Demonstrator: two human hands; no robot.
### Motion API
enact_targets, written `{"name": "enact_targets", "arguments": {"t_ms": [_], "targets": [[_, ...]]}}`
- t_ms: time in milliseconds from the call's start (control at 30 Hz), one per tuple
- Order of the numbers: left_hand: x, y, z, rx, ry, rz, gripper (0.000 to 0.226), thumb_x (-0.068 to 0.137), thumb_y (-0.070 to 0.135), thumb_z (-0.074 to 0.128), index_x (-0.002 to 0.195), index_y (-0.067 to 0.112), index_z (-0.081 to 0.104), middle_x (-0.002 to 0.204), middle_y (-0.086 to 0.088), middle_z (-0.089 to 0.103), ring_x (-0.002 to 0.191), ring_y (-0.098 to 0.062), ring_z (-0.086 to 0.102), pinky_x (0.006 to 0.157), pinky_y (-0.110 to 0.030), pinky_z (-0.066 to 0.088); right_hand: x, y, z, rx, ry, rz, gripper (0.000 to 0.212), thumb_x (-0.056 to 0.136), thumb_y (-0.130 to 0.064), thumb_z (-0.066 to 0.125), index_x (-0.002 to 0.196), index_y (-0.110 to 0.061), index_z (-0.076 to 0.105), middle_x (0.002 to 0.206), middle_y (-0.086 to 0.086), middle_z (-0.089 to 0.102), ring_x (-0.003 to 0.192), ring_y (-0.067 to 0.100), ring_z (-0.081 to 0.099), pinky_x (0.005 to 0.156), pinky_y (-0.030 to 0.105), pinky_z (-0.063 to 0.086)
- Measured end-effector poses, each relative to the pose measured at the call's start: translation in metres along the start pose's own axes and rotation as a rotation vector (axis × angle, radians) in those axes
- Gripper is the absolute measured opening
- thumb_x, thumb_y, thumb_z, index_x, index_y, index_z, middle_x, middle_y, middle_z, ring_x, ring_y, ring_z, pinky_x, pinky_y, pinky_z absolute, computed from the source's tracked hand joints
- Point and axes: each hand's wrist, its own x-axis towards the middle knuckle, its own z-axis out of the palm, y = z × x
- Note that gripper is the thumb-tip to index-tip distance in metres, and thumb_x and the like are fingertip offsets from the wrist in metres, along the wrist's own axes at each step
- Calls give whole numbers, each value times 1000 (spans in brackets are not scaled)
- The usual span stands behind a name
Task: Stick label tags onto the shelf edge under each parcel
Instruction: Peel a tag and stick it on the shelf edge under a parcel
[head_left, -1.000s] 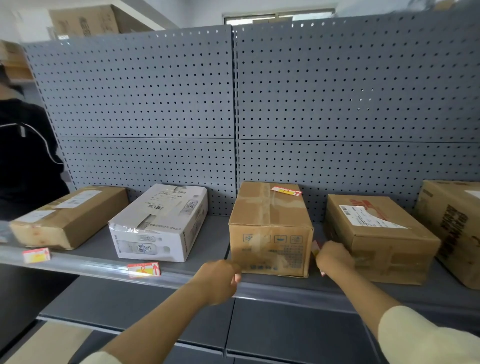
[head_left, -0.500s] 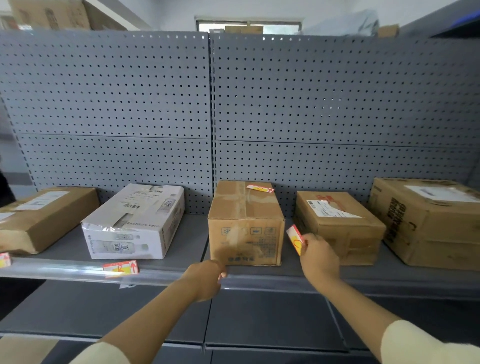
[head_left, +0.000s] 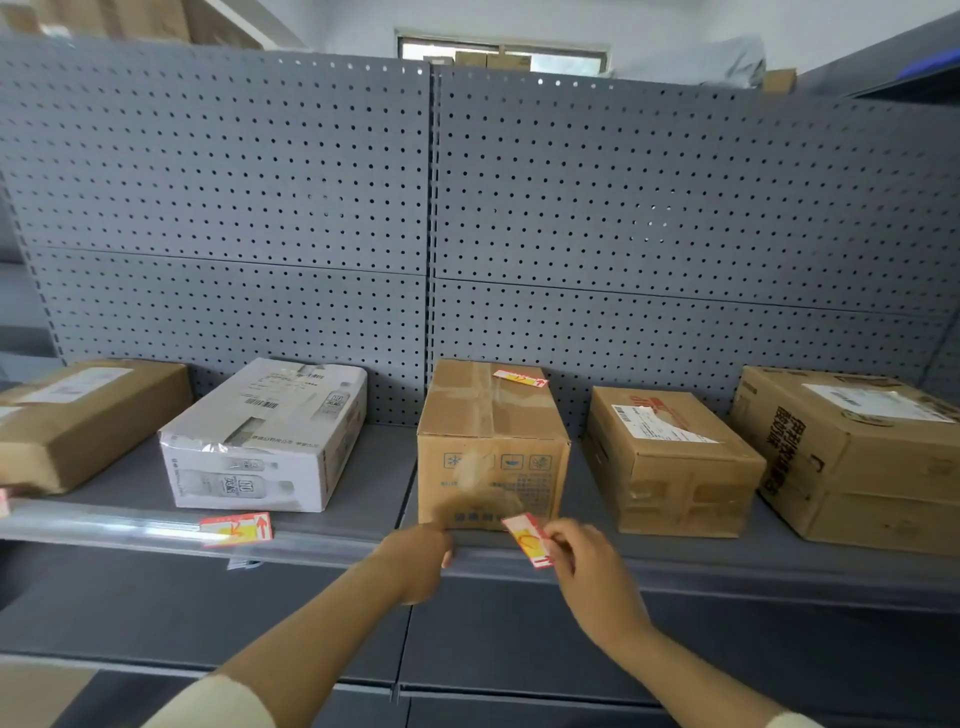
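Observation:
My right hand (head_left: 587, 566) pinches a red, white and yellow label tag (head_left: 527, 538) just in front of the middle brown parcel (head_left: 491, 447), right above the grey shelf edge (head_left: 675, 577). My left hand (head_left: 418, 561) is curled against the shelf edge below that parcel's left corner; its fingers are hidden, and whether it holds anything I cannot tell. Another tag (head_left: 236, 529) is stuck on the clear edge strip (head_left: 104, 525) under the white parcel (head_left: 265, 436). A loose tag (head_left: 519, 378) lies on top of the middle parcel.
Brown parcels stand at far left (head_left: 83, 421), right of middle (head_left: 670, 462) and far right (head_left: 857, 452). A grey pegboard back panel (head_left: 467, 208) rises behind them. A sliver of another tag (head_left: 3, 503) shows at the left frame edge. Lower shelves sit below.
My right hand has carried the tag down and left, from beside the middle parcel's right side to its lower front at the shelf edge. My view has shifted right.

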Motion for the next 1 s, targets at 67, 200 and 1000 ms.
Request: {"name": "enact_targets", "arguments": {"t_ms": [67,200,1000], "targets": [[-2,2,1,10,3,-1,38,88,4,46,123,16,57,132,-8,51,114,-32,57,93,-42,50,9,-8,13,48,-54,-17,6,94,-20,55,97,-21,60,92,-1,61,81,13,56,67,30,49],[-4,1,5,-1,12,-4,41,87,2,47,124,16,56,135,-7,48,115,-33,57,90,-42,50,30,-23,35,102,-131,-18,8,92,-16,57,87,-21,60,89,-4,63,79,12,56,69,36,52],[-22,-2,-17,-48,114,39,38,90,10,52,125,24,54,132,1,52,120,-23,53,97,-36,46,35,-36,19,-285,-190,-240,29,98,-19,46,121,-18,63,119,-1,61,109,18,53,90,29,47]]}}
